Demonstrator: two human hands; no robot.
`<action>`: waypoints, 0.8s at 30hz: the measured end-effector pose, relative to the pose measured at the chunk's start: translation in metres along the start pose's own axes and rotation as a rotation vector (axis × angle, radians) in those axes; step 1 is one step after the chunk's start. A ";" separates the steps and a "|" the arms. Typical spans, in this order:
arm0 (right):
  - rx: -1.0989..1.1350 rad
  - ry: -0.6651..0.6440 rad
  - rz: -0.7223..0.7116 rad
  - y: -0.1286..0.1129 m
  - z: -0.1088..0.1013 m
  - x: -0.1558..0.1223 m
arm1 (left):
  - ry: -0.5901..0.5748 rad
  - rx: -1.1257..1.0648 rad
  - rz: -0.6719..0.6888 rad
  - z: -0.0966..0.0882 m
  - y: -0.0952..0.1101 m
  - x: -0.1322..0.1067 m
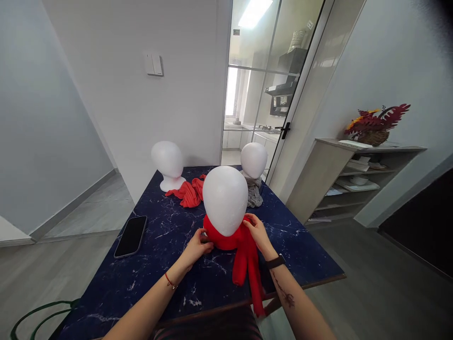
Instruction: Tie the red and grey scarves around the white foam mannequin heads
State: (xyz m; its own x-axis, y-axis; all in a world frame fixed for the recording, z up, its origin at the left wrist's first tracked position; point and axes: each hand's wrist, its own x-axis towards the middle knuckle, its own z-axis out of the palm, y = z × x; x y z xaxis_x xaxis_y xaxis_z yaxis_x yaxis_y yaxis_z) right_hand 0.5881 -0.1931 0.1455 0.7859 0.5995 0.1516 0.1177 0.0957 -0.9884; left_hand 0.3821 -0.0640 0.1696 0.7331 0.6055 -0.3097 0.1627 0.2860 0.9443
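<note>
A white foam mannequin head [225, 199] stands near the middle of the dark blue marbled table [166, 264]. A red scarf [244, 257] is wrapped round its neck, and its two ends hang down over the table's near edge. My left hand [198, 246] rests against the scarf on the left side of the neck, fingers curled on the cloth. On the right side, my right hand [257, 232] pinches the scarf where the ends cross.
Two more white foam heads stand at the far end: the left head [168, 164] beside a crumpled orange-red cloth [188, 192], the right head [253, 161] with a grey scarf [254, 195]. A black phone [131, 235] lies at the table's left edge. A shelf unit [339, 182] stands to the right.
</note>
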 end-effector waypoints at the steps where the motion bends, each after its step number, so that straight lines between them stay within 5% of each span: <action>1: -0.011 0.019 0.018 0.005 -0.004 0.000 | 0.046 0.068 0.048 -0.002 -0.001 0.002; 6: -0.131 0.010 0.051 0.022 -0.024 -0.004 | 0.116 0.234 0.308 -0.024 -0.004 0.024; 9: -0.343 -0.063 -0.028 0.019 -0.034 -0.008 | 0.059 0.310 0.305 -0.033 -0.004 0.035; 14: -0.457 0.129 -0.101 0.014 -0.036 -0.036 | -0.087 0.403 0.299 -0.044 -0.002 0.043; 19: -0.465 -0.184 -0.105 0.017 -0.027 -0.051 | -0.181 0.595 0.450 -0.051 0.003 0.057; 24: -0.659 -0.293 -0.073 0.020 -0.020 -0.032 | -0.248 0.846 0.516 -0.050 0.001 0.075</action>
State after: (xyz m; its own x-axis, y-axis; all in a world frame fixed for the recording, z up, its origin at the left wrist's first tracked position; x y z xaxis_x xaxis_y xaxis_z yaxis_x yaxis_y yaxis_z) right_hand 0.5780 -0.2264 0.1206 0.5781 0.8070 0.1210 0.5778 -0.3001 -0.7590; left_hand 0.4045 0.0185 0.1416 0.9461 0.3085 0.0983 0.1311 -0.6428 0.7547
